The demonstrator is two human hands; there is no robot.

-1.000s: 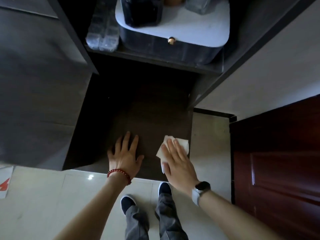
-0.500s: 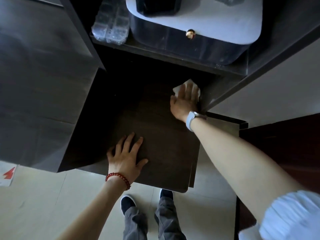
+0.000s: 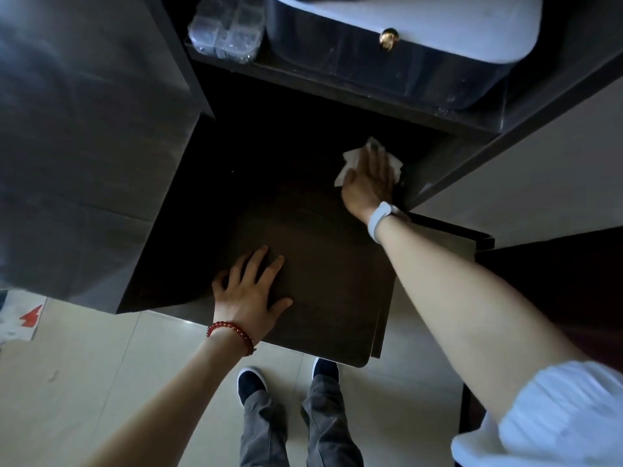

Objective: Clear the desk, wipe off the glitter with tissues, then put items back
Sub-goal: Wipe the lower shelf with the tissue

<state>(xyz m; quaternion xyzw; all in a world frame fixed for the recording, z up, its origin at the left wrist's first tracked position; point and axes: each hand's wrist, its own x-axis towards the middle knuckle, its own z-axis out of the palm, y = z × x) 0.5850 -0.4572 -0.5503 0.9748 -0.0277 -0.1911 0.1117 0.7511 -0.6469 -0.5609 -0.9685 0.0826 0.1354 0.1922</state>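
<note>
— In the upper right of the dark desk (image 3: 303, 230), what is that white patch?

— A tissue (image 3: 350, 160), lying flat against the desk's back right corner, under the shelf. It is crumpled, so its long axis is only roughly a diagonal, running from lower left up toward the upper right of the frame.

— And the right hand (image 3: 369, 182)?

— Flat on top of the tissue, fingers straight and close together, pointing toward the top of the frame, pressing it to the surface. A pale watch band (image 3: 379, 222) circles that wrist.

— The left hand (image 3: 249, 294)?

— Lower centre of the frame, palm down on the desk near its front edge, fingers spread wide, holding nothing. A red bead bracelet (image 3: 232, 332) sits on the wrist.

— Anything on the shelf above?

— A clear compartment box (image 3: 226, 32) at top centre, just beside a dark case with a gold knob (image 3: 389, 37).
</note>
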